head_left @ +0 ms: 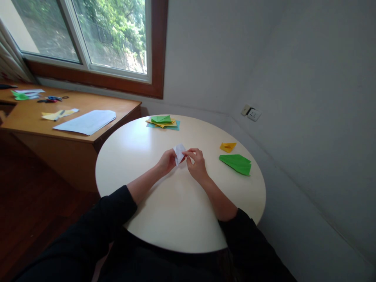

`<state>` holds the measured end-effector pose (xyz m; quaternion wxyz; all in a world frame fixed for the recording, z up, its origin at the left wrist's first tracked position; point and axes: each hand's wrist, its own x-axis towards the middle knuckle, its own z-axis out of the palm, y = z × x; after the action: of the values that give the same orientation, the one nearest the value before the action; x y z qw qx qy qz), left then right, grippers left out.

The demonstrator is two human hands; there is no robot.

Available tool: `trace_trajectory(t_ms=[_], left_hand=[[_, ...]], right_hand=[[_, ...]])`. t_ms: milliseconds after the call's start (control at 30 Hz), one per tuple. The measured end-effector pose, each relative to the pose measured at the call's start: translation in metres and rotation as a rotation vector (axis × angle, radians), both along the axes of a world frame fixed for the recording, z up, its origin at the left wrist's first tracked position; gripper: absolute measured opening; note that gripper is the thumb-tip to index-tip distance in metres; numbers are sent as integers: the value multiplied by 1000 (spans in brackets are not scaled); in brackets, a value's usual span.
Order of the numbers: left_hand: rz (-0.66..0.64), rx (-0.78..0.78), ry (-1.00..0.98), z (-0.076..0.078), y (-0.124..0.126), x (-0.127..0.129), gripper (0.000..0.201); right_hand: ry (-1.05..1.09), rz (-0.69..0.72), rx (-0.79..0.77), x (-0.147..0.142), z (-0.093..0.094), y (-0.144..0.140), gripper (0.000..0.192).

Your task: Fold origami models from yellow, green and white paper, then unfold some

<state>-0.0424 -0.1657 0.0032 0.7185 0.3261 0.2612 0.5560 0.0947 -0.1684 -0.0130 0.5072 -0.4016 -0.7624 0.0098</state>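
Note:
Over the middle of the round white table (176, 211), a small folded white paper (179, 152) is held up between my two hands. My left hand (167, 161) is closed on its left side, fingers partly behind it. From the right, my right hand (196, 162) pinches the paper's right edge, where a reddish underside shows. To the right lie a folded green paper (235, 163) and a small folded yellow paper (228, 147). A stack of colored papers (163, 121), green over yellow over blue, sits near the table's far edge.
At the left stands a wooden desk (123, 106). White sheets (88, 121), a yellow paper with a pen (60, 114), scissors (54, 99) and more papers (26, 94) lie on it. A wall with a socket (254, 114) bounds the right side.

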Motion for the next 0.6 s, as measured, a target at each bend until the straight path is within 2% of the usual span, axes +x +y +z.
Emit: trace_trajectory(t_ms=[100,400,600], left_hand=[[-8,-82,-2,0,0,-1,12],[55,-49,93,0,-3,-1,3],[69,-39,107,-5,2,-4,10]], right_hand=[[-1,5,-2,0,-1,0,32],[28,2,-18,-1,0,-1,25],[168,5,-92,0,2,-2,21]])
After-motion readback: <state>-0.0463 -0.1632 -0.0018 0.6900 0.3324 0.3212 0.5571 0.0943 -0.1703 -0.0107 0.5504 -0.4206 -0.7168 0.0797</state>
